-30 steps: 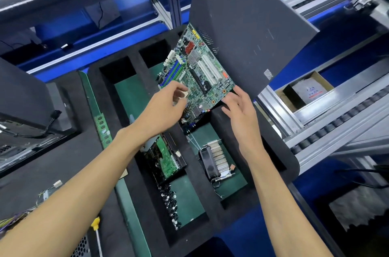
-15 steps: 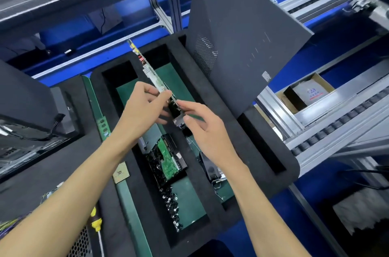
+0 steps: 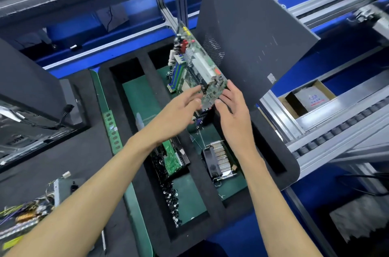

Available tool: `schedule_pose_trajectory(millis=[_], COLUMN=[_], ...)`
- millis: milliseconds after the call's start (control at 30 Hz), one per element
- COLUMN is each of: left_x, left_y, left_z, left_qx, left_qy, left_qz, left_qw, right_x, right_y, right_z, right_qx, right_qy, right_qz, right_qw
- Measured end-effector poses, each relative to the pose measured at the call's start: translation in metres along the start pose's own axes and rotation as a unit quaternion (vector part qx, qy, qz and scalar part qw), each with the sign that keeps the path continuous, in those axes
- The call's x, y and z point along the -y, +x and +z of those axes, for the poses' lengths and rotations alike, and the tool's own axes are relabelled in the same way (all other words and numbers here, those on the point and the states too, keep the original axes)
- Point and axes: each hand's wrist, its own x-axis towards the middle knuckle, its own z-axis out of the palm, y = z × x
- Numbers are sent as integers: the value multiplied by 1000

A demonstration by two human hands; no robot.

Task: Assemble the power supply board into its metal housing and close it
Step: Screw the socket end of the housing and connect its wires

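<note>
The circuit board point(image 3: 196, 71) is held in the air above the black foam tray point(image 3: 271, 151), tilted steeply, its long axis running from the hands up and away toward the top of the frame, with its component side facing left and toward the viewer. The left hand point(image 3: 179, 109) holds the board's near lower edge, fingers reaching to its face; the right hand point(image 3: 231, 107) grips the near right corner, thumb against the edge. A dark grey metal panel point(image 3: 252, 31) stands just behind the board.

The tray's compartments have green floors. The middle one holds a small green board in a black frame point(image 3: 172, 160) and a scatter of dark screws point(image 3: 171, 200); the right one holds a finned heatsink with fan point(image 3: 219, 157). A green memory stick point(image 3: 112, 130) lies along the tray's left side.

At lower left a wired assembly point(image 3: 27, 214) is blurred and cut off by the frame edge. The forearms hide part of the middle compartment.
</note>
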Motion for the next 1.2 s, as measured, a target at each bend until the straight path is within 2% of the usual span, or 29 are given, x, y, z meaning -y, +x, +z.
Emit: schedule_pose_trajectory(millis=[200, 267, 400, 667, 967, 1200], left_x=[12, 15, 22, 49, 103, 149], left_y=[-17, -26, -48, -120, -216, -262], left_z=[-27, -35, -52, -109, -183, -212], left_qx=[-49, -59, -85, -150, -230, -270], left_qy=[9, 4, 11, 19, -10, 36], left_qz=[-33, -42, -53, -64, -72, -86], left_qw=[998, 997, 995, 986, 970, 958], right_x=[-1, 3, 17, 43, 55, 44], right_y=[10, 8, -2, -46, -111, -143], right_z=[-13, -7, 20, 109, 212, 260], right_qx=[-66, -87, -122, 78, 187, 233], right_qy=[30, 3, -58, -93, -97, -129], right_qz=[91, 82, 4, -37, -78, -88], right_qw=[993, 993, 991, 992, 974, 960])
